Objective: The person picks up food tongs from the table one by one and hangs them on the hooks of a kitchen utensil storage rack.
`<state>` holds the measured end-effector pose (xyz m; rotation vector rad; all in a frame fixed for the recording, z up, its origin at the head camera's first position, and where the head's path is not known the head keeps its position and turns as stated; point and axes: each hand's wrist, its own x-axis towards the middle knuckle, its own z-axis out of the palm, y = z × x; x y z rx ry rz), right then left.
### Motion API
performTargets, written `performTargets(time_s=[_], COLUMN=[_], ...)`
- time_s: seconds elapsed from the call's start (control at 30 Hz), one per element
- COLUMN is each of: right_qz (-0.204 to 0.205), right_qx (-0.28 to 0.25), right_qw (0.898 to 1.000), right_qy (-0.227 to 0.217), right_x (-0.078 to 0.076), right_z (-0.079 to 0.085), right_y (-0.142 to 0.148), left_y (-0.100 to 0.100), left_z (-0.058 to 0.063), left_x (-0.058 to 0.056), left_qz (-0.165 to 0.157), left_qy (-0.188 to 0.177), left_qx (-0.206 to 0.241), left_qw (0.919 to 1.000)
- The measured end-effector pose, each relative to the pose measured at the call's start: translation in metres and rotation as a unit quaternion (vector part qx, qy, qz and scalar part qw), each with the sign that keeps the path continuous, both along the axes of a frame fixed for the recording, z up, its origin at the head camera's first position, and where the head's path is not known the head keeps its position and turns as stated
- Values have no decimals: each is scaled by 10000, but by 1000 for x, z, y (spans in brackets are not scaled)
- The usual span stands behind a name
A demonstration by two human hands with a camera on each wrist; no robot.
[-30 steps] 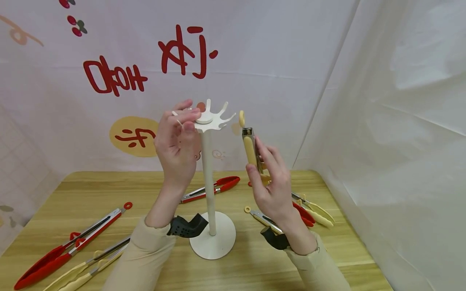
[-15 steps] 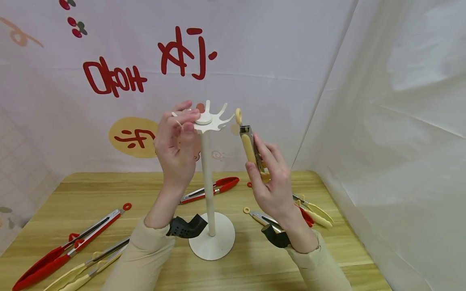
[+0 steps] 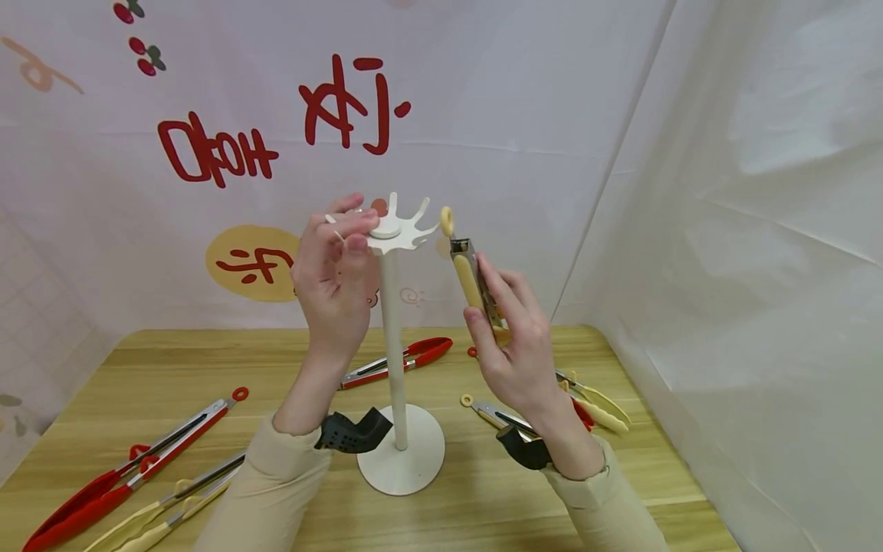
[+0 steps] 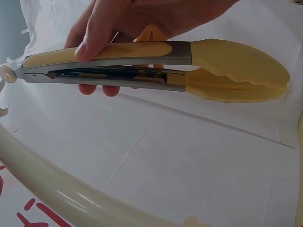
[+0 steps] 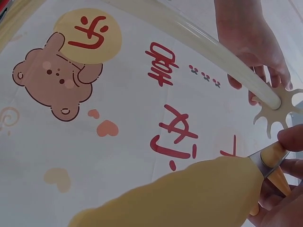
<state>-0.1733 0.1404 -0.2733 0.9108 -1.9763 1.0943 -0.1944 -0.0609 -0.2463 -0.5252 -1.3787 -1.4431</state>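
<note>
A white stand (image 3: 392, 330) with a round base carries a head (image 3: 408, 234) of upturned hooks. My left hand (image 3: 333, 268) grips that head from the left, fingertips on its cap and thumb at its edge. In my right hand (image 3: 519, 337) is a pair of yellow tongs (image 3: 466, 277), held by the handles, the hanging ring (image 3: 447, 221) upward and right at the tip of a right-side hook. The left wrist view shows the scalloped yellow tong heads (image 4: 236, 61) close together. From the right wrist view, the hook head (image 5: 274, 115) is just beyond the right thumb.
Red tongs (image 3: 182, 429) and yellow tongs (image 3: 172, 502) lie at the table's left. Another red pair (image 3: 396, 362) is behind the stand. Under my right forearm are more yellow tongs (image 3: 493, 414), with others (image 3: 596, 402) at the right. A printed cloth (image 3: 483, 92) hangs behind.
My right hand has brought the yellow tongs slightly left, and their ring has gone from beside the hook head to a hook's tip. My left hand keeps its hold on the head.
</note>
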Motion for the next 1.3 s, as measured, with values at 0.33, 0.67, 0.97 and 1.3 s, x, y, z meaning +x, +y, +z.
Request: performTargets(time_s=[0.33, 0.67, 0.97, 1.3], right_qz=[54, 24, -5, -58], right_qx=[37, 88, 82, 103], right_qw=[9999, 9999, 9999, 9999], right_qy=[89, 134, 95, -3], right_x=[2, 5, 7, 11], right_z=[1, 2, 1, 1], right_y=[0, -1, -3, -4], left_y=[1, 1, 0, -1], left_z=[1, 2, 2, 2], left_x=[2, 4, 6, 9], left_qz=[17, 48, 61, -6], left_qy=[-27, -17, -57, -14], left_qx=[-42, -46, -5, -2], left_qw=[10000, 10000, 10000, 10000])
